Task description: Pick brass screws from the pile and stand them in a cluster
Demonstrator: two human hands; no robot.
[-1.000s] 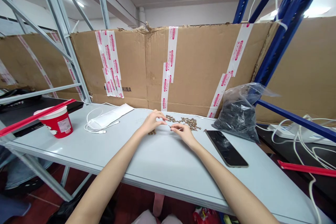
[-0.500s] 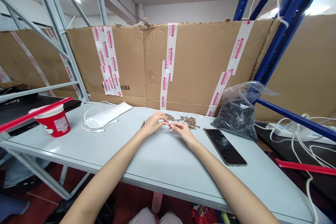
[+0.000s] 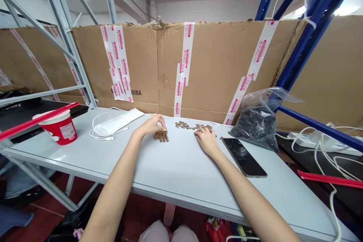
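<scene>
My left hand (image 3: 154, 124) is at a small pile of brownish metal pieces (image 3: 161, 136) left of centre, its fingers bent and pressed together; anything between the fingertips is too small to make out. My right hand (image 3: 206, 140) lies palm down with spread fingers at the near edge of a second group of metal pieces (image 3: 204, 126), touching some of them. Between the hands, farther back, more small metal pieces (image 3: 183, 124) are scattered on the grey table (image 3: 176, 166).
A black phone (image 3: 244, 157) lies right of my right hand, with a clear bag of dark items (image 3: 255, 123) behind it. At left are a white packet with a cable (image 3: 119, 122) and a red cup (image 3: 61, 128). A cardboard panel (image 3: 215, 72) closes the back.
My hands have parted from where they met at the middle. The left moved left to the small pile, the right moved right and opened onto the scattered pieces.
</scene>
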